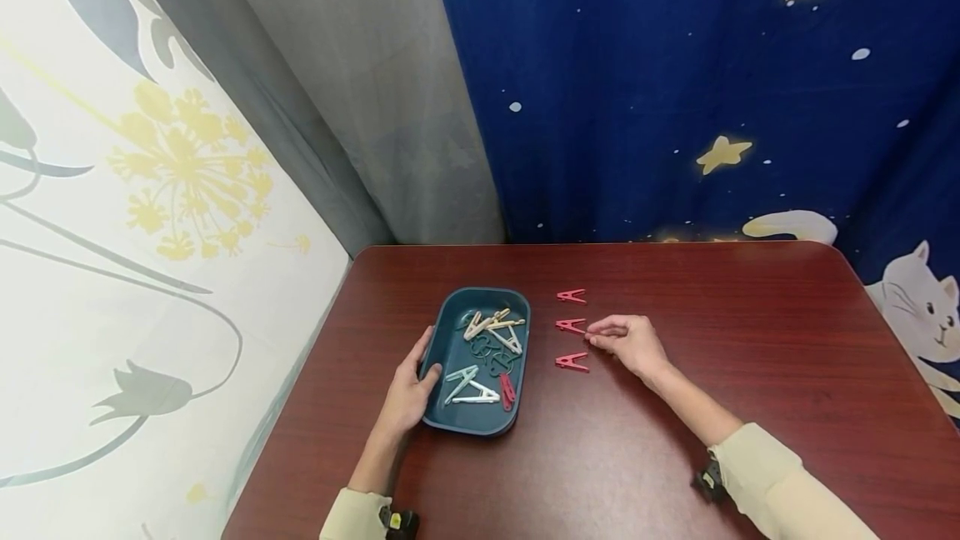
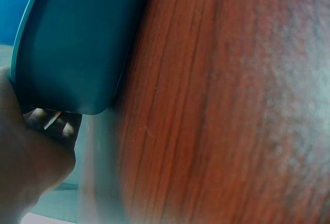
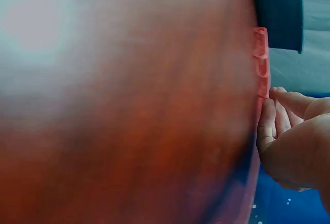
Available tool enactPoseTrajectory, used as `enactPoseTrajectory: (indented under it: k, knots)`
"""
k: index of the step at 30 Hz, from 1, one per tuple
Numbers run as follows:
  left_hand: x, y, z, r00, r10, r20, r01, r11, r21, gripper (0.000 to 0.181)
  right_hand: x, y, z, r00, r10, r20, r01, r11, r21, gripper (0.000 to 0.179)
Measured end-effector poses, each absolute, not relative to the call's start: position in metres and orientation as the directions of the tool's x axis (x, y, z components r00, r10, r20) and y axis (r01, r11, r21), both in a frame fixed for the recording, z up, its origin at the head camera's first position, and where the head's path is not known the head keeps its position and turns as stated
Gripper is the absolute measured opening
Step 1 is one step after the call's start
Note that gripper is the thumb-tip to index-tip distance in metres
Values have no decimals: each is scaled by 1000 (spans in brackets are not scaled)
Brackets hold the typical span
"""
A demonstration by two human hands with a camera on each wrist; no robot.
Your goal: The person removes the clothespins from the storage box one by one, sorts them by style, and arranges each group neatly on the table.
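Observation:
My left hand [image 1: 408, 390] grips the left side of a dark teal plastic tray [image 1: 442, 332], thumb over the rim and fingers along the outside. Clothespins lie in the tray: beige ones [image 1: 480, 324] at the far end, a pale green one [image 1: 461, 382], a white one [image 1: 483, 394] and a red one [image 1: 507, 392] nearer me. To the tray's right, three red clothespins form a column on the table. My right hand [image 1: 633, 344] pinches the open-leg end of the middle clothespin [image 1: 568, 325]. The far clothespin [image 1: 571, 296] and near clothespin [image 1: 572, 362] lie free.
The dark red wooden table [image 1: 750, 340] reaches back to a blue star-patterned curtain [image 1: 637, 107] and a grey curtain [image 1: 360, 65]. A white patterned wall [image 1: 187, 298] borders the left edge. Dark green ring-shaped pieces [image 1: 501, 363] lie mid-tray.

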State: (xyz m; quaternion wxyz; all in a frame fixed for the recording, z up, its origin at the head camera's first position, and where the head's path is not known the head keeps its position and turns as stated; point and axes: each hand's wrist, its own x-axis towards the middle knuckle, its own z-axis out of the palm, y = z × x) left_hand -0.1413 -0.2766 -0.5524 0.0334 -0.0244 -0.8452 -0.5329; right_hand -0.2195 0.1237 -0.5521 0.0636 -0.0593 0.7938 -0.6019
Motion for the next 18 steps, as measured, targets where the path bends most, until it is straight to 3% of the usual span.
enactPoseTrajectory:
  k: [2, 6, 12, 18]
  knots:
    - [-141, -277, -553, -997, 3, 80, 74, 428, 901, 71, -224, 123, -545, -988, -146, -39, 5, 226, -974, 21]
    - [-142, -276, -552, -997, 1, 83, 76, 424, 903, 70, -236, 115, -529, -986, -143, 85, -101, 111, -989, 30]
    - [-144, -275, -551, -996, 1, 85, 77, 421, 904, 71, -252, 91, -503, -932, -257, 256, -259, -26, -966, 58]
    - [-143, -275, -552, -997, 0, 82, 74, 414, 907, 70, -252, 59, -490, -859, -427, 282, -357, 106, -928, 87]
